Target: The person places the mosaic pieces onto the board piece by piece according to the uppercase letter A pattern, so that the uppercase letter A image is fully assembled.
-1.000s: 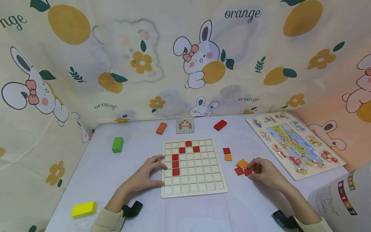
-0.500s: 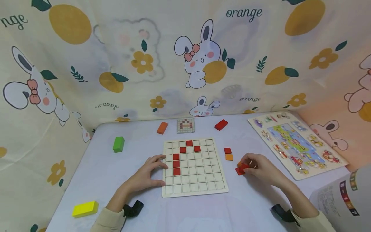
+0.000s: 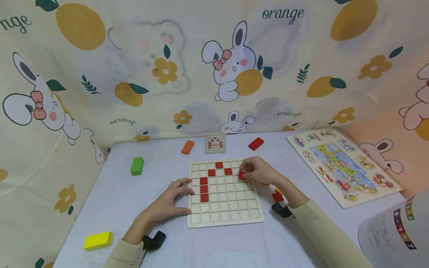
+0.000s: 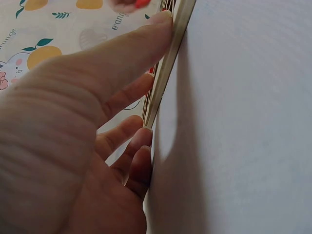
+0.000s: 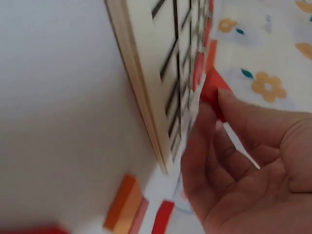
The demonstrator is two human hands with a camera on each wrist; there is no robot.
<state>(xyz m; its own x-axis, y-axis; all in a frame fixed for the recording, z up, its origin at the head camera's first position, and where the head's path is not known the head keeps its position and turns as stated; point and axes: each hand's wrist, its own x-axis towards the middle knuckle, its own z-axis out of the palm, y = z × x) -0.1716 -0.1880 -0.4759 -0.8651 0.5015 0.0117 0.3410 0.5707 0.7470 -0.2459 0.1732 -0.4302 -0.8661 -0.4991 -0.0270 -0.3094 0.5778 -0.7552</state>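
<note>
The backdrop cloth reads "orange" in several places; print on the cylinder at lower right is too small to read. The right hand pinches a red tile between thumb and fingers over the grid board, near its upper right cells. The left hand, fingers spread and straight, presses the board's left edge on the tabletop. The right forearm partly hides loose tiles.

Soft even light, faint shadows, wide-angle edge bending, blurry close wrist views
</note>
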